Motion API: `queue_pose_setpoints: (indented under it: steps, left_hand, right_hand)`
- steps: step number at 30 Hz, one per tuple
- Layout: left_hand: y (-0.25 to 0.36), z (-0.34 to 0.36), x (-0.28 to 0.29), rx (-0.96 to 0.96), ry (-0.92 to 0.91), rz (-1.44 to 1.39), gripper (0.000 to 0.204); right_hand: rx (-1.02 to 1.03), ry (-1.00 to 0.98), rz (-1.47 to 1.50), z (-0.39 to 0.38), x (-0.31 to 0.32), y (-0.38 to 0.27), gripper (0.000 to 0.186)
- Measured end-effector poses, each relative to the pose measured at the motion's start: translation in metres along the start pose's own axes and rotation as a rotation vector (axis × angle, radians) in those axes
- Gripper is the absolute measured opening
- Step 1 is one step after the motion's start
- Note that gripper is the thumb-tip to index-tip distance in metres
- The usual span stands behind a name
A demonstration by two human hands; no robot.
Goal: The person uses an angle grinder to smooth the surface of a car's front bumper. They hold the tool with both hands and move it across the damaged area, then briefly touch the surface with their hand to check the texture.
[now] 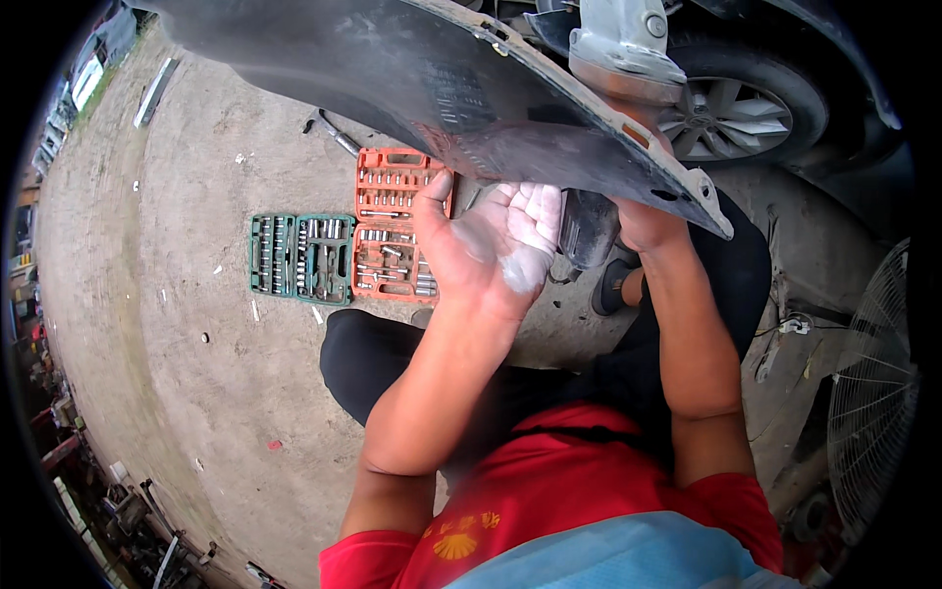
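A large dark car body panel (392, 83), dusty and scuffed, slants across the top of the head view; holes pierce its pale flanged edge. My left hand (496, 231) is open just below the panel's lower edge, palm up and thumb spread. White dust coats its palm and fingers. Beneath the panel's right end, my right hand (648, 224) grips it from behind, with most of its fingers hidden. Past the flange stands a grey part (626, 49) with a round bolt-like detail. Between my hands shows a glossy black object (589, 231), partly covered.
An orange socket set case (368, 222) and a green tool case (291, 258) lie spread on the concrete ground. Beyond the panel is a car wheel (731, 118). A wire-guarded fan (873, 383) stands at right; scrap parts (128, 510) line the lower left.
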State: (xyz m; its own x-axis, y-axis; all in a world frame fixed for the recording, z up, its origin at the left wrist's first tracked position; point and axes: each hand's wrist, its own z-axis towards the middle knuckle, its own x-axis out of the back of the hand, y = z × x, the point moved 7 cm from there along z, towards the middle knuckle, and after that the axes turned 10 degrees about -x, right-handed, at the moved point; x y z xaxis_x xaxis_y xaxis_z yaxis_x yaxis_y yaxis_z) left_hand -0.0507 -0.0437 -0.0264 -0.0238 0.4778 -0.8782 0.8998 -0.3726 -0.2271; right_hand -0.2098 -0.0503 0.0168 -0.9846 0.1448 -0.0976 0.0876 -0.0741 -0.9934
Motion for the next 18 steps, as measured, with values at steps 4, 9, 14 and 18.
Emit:
queue_pose_setpoints:
  steps: [4, 9, 14, 18]
  left_hand:
    - [-0.001, 0.0, 0.001, -0.017, 0.04, 0.045, 0.085]
    - [-0.003, -0.002, -0.003, 0.033, -0.007, 0.01, 0.079]
    - [-0.002, -0.002, 0.0, 0.002, -0.007, 0.029, 0.083]
    - [-0.005, -0.002, 0.0, 0.016, -0.01, 0.032, 0.087]
  right_hand:
    - [-0.026, 0.077, -0.092, -0.01, 0.007, 0.004, 0.046]
    - [0.011, 0.097, -0.088, -0.01, 0.023, 0.017, 0.049]
    - [0.013, 0.002, -0.039, -0.002, 0.012, 0.012, 0.05]
    - [0.054, -0.013, -0.165, -0.003, 0.003, -0.004, 0.052]
